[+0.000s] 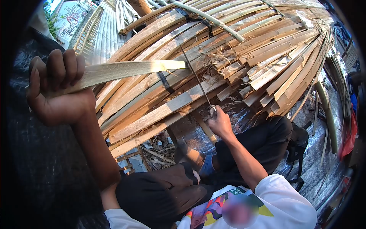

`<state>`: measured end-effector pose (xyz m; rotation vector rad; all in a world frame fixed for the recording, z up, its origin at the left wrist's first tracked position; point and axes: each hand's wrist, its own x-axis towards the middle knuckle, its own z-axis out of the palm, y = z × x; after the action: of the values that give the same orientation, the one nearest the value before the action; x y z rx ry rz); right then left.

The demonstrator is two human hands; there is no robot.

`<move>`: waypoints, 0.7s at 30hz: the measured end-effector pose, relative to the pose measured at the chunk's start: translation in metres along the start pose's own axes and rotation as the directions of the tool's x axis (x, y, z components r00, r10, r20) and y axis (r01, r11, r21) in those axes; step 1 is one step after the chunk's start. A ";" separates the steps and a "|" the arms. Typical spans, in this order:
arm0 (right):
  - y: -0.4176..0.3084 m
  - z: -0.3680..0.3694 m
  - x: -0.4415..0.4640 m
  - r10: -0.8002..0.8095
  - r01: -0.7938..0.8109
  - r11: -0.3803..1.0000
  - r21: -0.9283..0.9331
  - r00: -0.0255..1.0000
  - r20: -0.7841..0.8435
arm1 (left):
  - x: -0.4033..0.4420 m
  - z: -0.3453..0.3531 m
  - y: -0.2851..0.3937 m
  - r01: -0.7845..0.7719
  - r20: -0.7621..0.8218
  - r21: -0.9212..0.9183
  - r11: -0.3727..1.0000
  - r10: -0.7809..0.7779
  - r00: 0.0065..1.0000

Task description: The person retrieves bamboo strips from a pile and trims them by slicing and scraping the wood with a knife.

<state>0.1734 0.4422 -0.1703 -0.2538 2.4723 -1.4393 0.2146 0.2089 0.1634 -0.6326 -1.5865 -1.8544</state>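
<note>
At the left, my left hand (pixel 61 87) is raised and closed around one end of a flat, pale bamboo strip (pixel 129 72). The strip stretches to the right, its far end close to the upper part of a long knife blade (pixel 196 76). Whether blade and strip touch, I cannot tell. My right hand (pixel 219 120) grips the knife by its handle, mostly hidden in my fingers, with the thin dark blade pointing up and away. Below the strip and blade lies a large pile of split bamboo strips (pixel 160 103), with curled shavings (pixel 221 61) near its middle.
My bent legs in dark trousers (pixel 251 141) are under the pile's near edge. A black bag (pixel 297 143) lies by my right knee on a silvery sheet (pixel 316 152). Scraps (pixel 158 147) litter the ground. A red plastic bag (pixel 349 135) is at far right.
</note>
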 end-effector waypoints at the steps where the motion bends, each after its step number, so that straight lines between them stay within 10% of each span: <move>1: 0.000 -0.005 -0.001 0.007 -0.006 1.000 -0.015 0.999 0.031 | 0.000 -0.001 0.001 0.007 0.014 -0.016 1.000 -0.007 1.000; 11: -0.055 -0.027 -0.022 -0.205 0.208 0.934 0.290 0.978 -0.042 | 0.004 -0.020 0.003 -0.034 -0.016 0.015 0.999 0.035 0.999; 21: -0.068 -0.013 -0.027 -0.204 0.178 0.931 0.319 0.978 0.051 | 0.010 0.024 -0.010 -0.131 -0.458 0.267 0.955 0.246 0.854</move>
<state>0.1957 0.4267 -0.1011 -0.4882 2.1606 -1.8329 0.1991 0.2319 0.1676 -0.1824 -1.3138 -1.5015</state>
